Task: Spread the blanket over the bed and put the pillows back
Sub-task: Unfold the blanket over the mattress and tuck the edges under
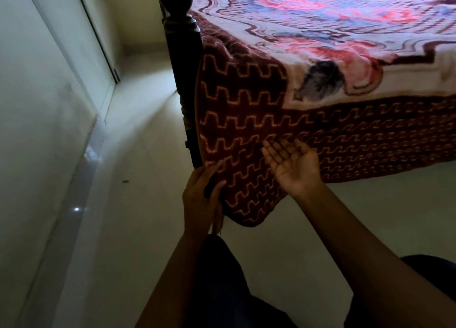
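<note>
A thick blanket (308, 63) lies spread over the bed; its middle is white with pink and blue patterns, and its dark red border with zigzag lines hangs down the near side. The hanging corner (249, 187) droops toward the floor. My left hand (201, 202) grips the left edge of that corner, thumb on the front of the cloth and fingers behind it. Palm up, my right hand (291, 165) has straight fingers touching the hanging border just right of the corner. No pillows are in view.
A dark wooden bedpost (183, 63) stands at the bed's near left corner. A pale wall with a door frame (98, 41) runs along the left, leaving a narrow strip of glossy light floor (138, 155). My dark trouser legs fill the bottom of the view.
</note>
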Motion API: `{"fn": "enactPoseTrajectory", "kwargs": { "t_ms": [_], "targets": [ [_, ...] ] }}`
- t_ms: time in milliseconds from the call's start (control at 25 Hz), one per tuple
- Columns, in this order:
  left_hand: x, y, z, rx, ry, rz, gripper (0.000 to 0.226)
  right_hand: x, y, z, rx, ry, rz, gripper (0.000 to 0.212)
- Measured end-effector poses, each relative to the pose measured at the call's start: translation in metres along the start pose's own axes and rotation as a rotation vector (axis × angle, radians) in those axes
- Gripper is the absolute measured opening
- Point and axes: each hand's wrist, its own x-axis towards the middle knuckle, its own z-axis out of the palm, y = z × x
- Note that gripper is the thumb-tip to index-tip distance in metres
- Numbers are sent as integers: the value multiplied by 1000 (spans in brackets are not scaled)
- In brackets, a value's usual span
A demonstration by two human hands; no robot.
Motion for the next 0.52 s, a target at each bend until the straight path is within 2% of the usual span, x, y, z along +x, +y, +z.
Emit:
{"fn": "enactPoseTrajectory", "kwargs": {
  "t_ms": [120,240,360,520],
  "targets": [
    [-2,0,-6,118,-56,110,38,-1,-4,3,-102,4,24,34],
    [2,2,-12,134,-71,119,42,-3,-7,8,-119,23,33,27],
    [17,-1,-19,75,-52,-29,45,-6,-13,13,-124,20,13,27],
    [35,10,-14,87,-4,-163,46,-11,-15,17,-82,-50,-23,44]
  ]
}}
